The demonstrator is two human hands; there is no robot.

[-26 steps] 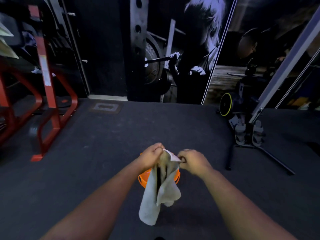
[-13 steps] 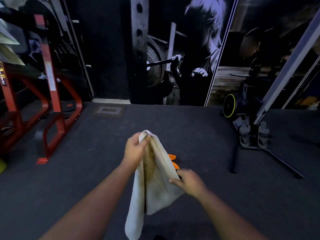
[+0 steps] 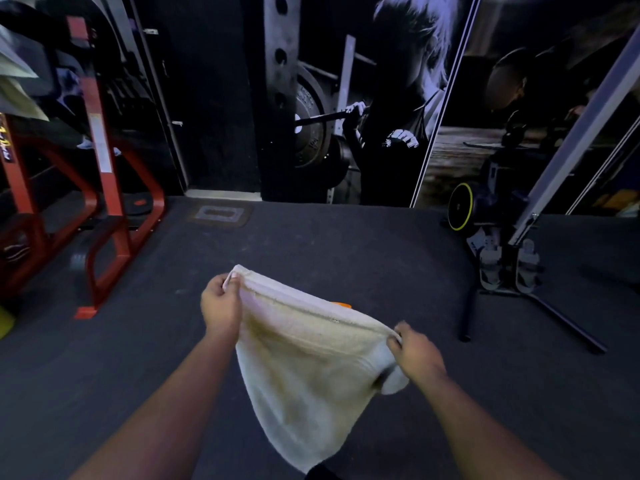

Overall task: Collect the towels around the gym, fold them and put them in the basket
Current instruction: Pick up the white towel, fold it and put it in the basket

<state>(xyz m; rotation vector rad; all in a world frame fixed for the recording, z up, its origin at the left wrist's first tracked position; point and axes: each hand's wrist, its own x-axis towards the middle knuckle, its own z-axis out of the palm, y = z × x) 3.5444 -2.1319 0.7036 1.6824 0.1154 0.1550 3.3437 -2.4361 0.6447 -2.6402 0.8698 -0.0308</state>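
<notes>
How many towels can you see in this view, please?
1. The towel hangs spread between the left hand and the right hand, each pinching a top corner, above the floor. It hides most of the orange basket, so others may be hidden.

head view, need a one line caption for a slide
Left hand and right hand pinch a white towel stretched above the gym floor.

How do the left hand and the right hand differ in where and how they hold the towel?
The left hand pinches the towel at its upper corner, farther from the camera; the right hand pinches the opposite corner, lower and nearer. The left hand's grip is at the edge's high end, the right hand's at its low end. Both stretch the top edge between them while the rest hangs.
</notes>
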